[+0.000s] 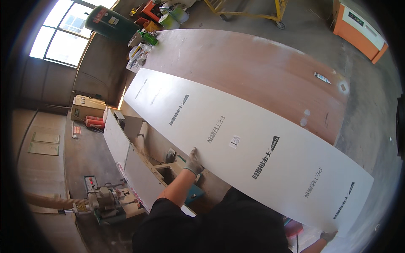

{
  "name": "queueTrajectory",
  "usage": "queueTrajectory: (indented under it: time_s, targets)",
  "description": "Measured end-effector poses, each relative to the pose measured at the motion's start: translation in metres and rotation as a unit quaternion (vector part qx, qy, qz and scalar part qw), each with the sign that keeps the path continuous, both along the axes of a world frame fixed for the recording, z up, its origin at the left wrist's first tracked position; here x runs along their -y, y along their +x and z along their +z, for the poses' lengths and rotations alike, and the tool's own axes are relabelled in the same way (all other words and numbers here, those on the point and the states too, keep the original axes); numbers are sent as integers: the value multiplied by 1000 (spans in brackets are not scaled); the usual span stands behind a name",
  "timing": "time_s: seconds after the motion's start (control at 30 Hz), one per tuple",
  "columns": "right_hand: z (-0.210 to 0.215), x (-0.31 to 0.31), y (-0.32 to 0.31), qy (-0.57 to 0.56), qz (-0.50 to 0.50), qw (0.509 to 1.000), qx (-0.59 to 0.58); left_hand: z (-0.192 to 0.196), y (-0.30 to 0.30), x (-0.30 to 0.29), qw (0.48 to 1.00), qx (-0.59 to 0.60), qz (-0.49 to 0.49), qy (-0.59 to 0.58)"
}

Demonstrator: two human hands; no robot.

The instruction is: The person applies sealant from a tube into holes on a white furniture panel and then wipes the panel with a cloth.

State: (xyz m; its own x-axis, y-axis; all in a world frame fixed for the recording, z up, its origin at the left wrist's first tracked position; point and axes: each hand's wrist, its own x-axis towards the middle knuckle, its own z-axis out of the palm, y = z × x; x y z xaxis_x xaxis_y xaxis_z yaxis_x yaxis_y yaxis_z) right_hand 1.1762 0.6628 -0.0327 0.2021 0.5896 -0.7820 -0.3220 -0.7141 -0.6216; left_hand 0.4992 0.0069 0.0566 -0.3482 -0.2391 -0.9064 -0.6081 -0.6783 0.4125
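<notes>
A long white panel [247,126] with dark print and a small square label lies slantwise across the view, partly over a reddish-brown tabletop [253,63]. My left hand [194,163], in a light glove, grips the panel's near edge left of the middle, with its thumb up at the edge and its other fingers mostly hidden. At the lower right, my gloved right hand [328,237] holds the near edge close to the panel's right end; only part of it shows.
A tube [322,77] lies on the tabletop's right part. Clutter and a green bottle [149,38] sit at its far left corner. A machine with a hose [105,200] stands lower left, near a long narrow board [135,162]. An orange-and-white machine [360,29] stands far right.
</notes>
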Motion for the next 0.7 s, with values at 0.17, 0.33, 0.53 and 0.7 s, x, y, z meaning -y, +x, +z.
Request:
queueTrajectory:
  time_s: [0.17,0.33,0.53,0.7]
  targets:
    - [-69,3,27,2,54,998,-32,-26,-2,14,990,38,51,123]
    - [-51,35,2,-44,-67,994,79,-28,-8,16,986,39,54,152]
    - [-32,45,-9,42,-8,994,99,-9,-18,15,986,39,18,159]
    - [-35,54,4,39,-7,998,55,-15,-10,25,988,1,-123,90]
